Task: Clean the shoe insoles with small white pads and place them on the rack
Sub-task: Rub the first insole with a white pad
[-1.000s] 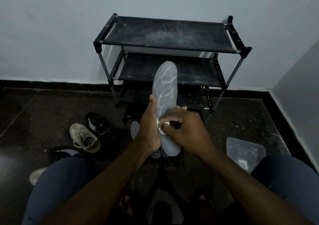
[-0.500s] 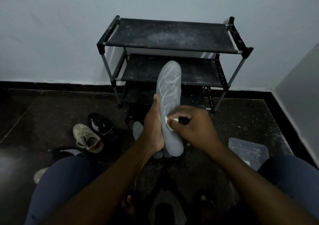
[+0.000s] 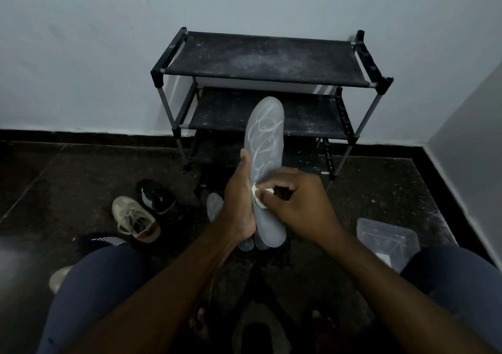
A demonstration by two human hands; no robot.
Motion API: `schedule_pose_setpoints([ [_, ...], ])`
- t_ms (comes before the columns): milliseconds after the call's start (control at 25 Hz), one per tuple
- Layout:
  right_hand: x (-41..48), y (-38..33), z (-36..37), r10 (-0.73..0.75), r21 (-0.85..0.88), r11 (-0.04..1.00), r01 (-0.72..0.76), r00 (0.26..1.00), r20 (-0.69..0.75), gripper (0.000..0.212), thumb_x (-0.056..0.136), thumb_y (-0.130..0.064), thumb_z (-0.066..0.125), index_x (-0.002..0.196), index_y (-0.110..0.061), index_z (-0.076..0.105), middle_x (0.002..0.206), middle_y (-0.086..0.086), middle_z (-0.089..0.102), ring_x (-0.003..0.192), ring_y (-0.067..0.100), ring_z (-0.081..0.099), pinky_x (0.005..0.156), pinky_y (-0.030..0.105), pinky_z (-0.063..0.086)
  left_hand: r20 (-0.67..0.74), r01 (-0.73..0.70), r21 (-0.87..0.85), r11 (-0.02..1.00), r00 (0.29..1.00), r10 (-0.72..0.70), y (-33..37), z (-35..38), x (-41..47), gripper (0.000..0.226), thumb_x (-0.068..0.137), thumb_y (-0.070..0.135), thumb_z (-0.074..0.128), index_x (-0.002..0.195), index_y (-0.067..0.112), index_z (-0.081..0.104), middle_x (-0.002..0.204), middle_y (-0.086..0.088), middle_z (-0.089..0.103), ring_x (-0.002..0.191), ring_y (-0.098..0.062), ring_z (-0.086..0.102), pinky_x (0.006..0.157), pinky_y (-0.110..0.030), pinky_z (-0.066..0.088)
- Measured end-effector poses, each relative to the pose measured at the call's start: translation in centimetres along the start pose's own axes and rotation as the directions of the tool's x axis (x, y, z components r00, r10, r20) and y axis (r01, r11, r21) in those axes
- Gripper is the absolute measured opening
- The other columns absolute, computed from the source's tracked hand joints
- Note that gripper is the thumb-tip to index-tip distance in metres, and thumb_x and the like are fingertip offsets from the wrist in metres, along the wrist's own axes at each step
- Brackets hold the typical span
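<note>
A grey insole (image 3: 264,141) with white looping lines stands upright in the middle of the head view. My left hand (image 3: 240,201) grips its left edge at mid-length. My right hand (image 3: 290,202) pinches a small white pad (image 3: 256,195) and presses it against the insole's lower half. More grey insoles (image 3: 214,207) show behind and below my left hand; how many I cannot tell. The black three-tier rack (image 3: 267,60) stands against the wall right behind the insole, its shelves dusty and bare.
A beige sneaker (image 3: 134,219) and a black striped shoe (image 3: 156,196) lie on the dark floor at left. Another striped shoe (image 3: 104,241) peeks out by my left knee. A clear plastic container (image 3: 385,239) sits at right near my right knee.
The white pad has slid a little along the insole's lower half under my right hand. My left hand keeps the same grip. The view has shifted slightly.
</note>
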State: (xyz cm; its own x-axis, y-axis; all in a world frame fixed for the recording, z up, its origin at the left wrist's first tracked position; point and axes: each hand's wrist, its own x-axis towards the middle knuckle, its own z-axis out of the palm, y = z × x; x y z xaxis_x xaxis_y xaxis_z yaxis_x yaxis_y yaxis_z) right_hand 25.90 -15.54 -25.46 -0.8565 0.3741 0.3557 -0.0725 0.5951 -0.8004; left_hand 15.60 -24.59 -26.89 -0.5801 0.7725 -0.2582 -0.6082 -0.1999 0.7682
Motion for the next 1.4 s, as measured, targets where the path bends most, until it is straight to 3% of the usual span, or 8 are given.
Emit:
schedule_pose_setpoints([
  [120, -0.4, 0.1, 0.2, -0.017, -0.028, 0.999, 0.019, 0.998, 0.056, 0.008, 0.087, -0.007, 0.078, 0.091, -0.013, 0.081, 0.091, -0.009, 0.076, 0.088, 0.007, 0.071, 0.089, 0.026, 0.053, -0.007, -0.021, 0.042, 0.999, 1.000, 0.021, 0.1, -0.4, 0.1, 0.084, 0.100, 0.066, 0.027, 0.126, -0.006, 0.061, 0.120, -0.028, 0.068, 0.123, -0.039, 0.062, 0.105, -0.046, 0.049],
  [320, 0.5, 0.5, -0.2, -0.003, 0.003, 1.000, 0.003, 1.000, -0.013, 0.007, 0.088, -0.007, 0.076, 0.091, -0.012, 0.081, 0.090, -0.005, 0.075, 0.085, 0.011, 0.071, 0.079, 0.037, 0.057, -0.020, 0.004, 0.012, 1.000, 1.000, -0.004, -0.1, 0.1, 0.3, 0.073, 0.101, 0.062, 0.032, 0.133, 0.002, 0.059, 0.116, -0.019, 0.071, 0.111, -0.028, 0.068, 0.095, -0.036, 0.056],
  [400, 0.1, 0.2, 0.3, -0.033, -0.010, 0.999, 0.033, 0.999, 0.020, 0.007, 0.089, -0.009, 0.076, 0.093, -0.013, 0.080, 0.089, -0.005, 0.075, 0.085, 0.012, 0.071, 0.080, 0.037, 0.056, -0.007, 0.010, 0.009, 1.000, 1.000, -0.010, 0.1, 0.0, 0.3, 0.082, 0.098, 0.067, 0.032, 0.137, -0.002, 0.055, 0.130, -0.026, 0.064, 0.124, -0.034, 0.062, 0.108, -0.043, 0.048],
  [640, 0.4, 1.2, -0.9, 0.026, -0.003, 1.000, -0.026, 0.999, -0.030, 0.008, 0.087, -0.006, 0.077, 0.092, -0.012, 0.081, 0.091, -0.006, 0.075, 0.085, 0.009, 0.070, 0.077, 0.025, 0.054, 0.004, -0.019, -0.014, 1.000, 1.000, 0.019, -0.3, 0.0, 0.4, 0.077, 0.099, 0.062, 0.035, 0.139, -0.001, 0.054, 0.122, -0.021, 0.067, 0.115, -0.031, 0.064, 0.099, -0.039, 0.054],
  [800, -0.2, 0.2, 0.0, -0.049, -0.036, 0.998, 0.051, 0.998, 0.047, 0.007, 0.089, -0.006, 0.076, 0.092, -0.012, 0.080, 0.090, -0.006, 0.074, 0.086, 0.010, 0.070, 0.082, 0.027, 0.054, 0.000, 0.010, 0.042, 0.999, 1.000, -0.010, -0.1, 0.1, 0.2, 0.086, 0.099, 0.067, 0.029, 0.132, -0.007, 0.057, 0.129, -0.027, 0.064, 0.126, -0.036, 0.061, 0.109, -0.045, 0.047],
  [1000, 0.4, 1.3, -1.2, 0.047, -0.040, 0.998, -0.049, 0.998, -0.036, 0.008, 0.084, -0.006, 0.078, 0.088, -0.013, 0.080, 0.088, -0.006, 0.074, 0.082, 0.008, 0.069, 0.077, 0.032, 0.056, -0.013, -0.011, 0.033, 0.999, 1.000, 0.011, 0.0, -0.1, 0.3, 0.074, 0.102, 0.063, 0.029, 0.138, 0.004, 0.056, 0.119, -0.017, 0.071, 0.110, -0.027, 0.069, 0.092, -0.036, 0.056],
  [1200, -0.5, 0.6, -0.3, -0.039, -0.089, 0.995, 0.045, 0.997, 0.067, 0.009, 0.087, -0.007, 0.078, 0.093, -0.013, 0.080, 0.091, -0.007, 0.074, 0.085, 0.006, 0.069, 0.080, 0.022, 0.054, 0.005, -0.020, 0.063, 0.998, 1.000, 0.019, 0.1, -0.3, 0.3, 0.082, 0.101, 0.066, 0.026, 0.124, -0.003, 0.064, 0.120, -0.024, 0.069, 0.121, -0.036, 0.063, 0.104, -0.044, 0.051],
  [1400, 0.4, 1.4, -1.4, 0.065, -0.053, 0.996, -0.068, 0.996, -0.057, 0.008, 0.086, -0.008, 0.078, 0.089, -0.014, 0.082, 0.092, -0.007, 0.076, 0.090, 0.004, 0.070, 0.087, 0.024, 0.055, 0.023, -0.017, 0.022, 1.000, 1.000, 0.017, -0.1, 0.0, 0.4, 0.082, 0.099, 0.065, 0.032, 0.135, -0.004, 0.056, 0.117, -0.022, 0.065, 0.106, -0.029, 0.066, 0.092, -0.038, 0.057],
])
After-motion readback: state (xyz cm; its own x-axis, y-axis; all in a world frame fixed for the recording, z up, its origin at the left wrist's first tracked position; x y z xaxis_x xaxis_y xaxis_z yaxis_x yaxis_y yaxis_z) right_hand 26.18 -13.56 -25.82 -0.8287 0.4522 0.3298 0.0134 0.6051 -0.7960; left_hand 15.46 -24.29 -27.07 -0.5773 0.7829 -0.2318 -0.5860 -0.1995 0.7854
